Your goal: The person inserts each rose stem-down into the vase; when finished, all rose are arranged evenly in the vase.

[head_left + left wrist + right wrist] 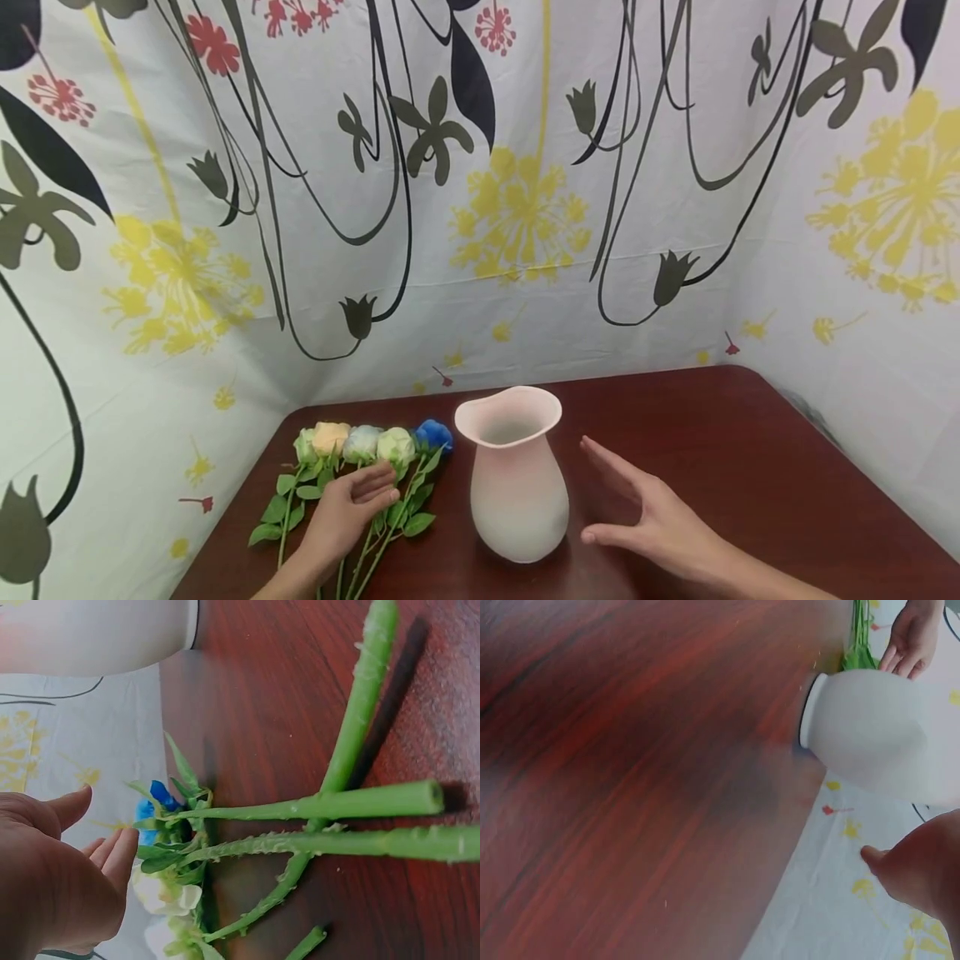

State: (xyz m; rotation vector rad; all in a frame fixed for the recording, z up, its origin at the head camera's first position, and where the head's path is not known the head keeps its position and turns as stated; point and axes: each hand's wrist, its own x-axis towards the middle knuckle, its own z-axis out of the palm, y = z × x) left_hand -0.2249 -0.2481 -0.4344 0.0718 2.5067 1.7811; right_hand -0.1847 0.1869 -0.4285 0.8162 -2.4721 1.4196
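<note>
A pinkish-white vase point(521, 492) with a wavy, flared rim stands upright on the table. To its left lie several long-stemmed roses, among them a blue rose point(433, 437), a peach rose point(331, 437) and a pale green rose point(396, 447). My left hand point(348, 510) hovers over their leafy stems, fingers extended and nothing held. Green stems point(337, 844) cross one another below that hand in the left wrist view. On the vase's other side is my right hand point(663, 529), thumb and fingers spread apart, with a gap between fingertips and vase point(870, 727).
The dark red-brown table point(720, 450) has rounded back corners. A white curtain point(420, 333) printed with yellow, red and grey flowers hangs behind it and along both sides. Cut stem ends point toward the front of the table.
</note>
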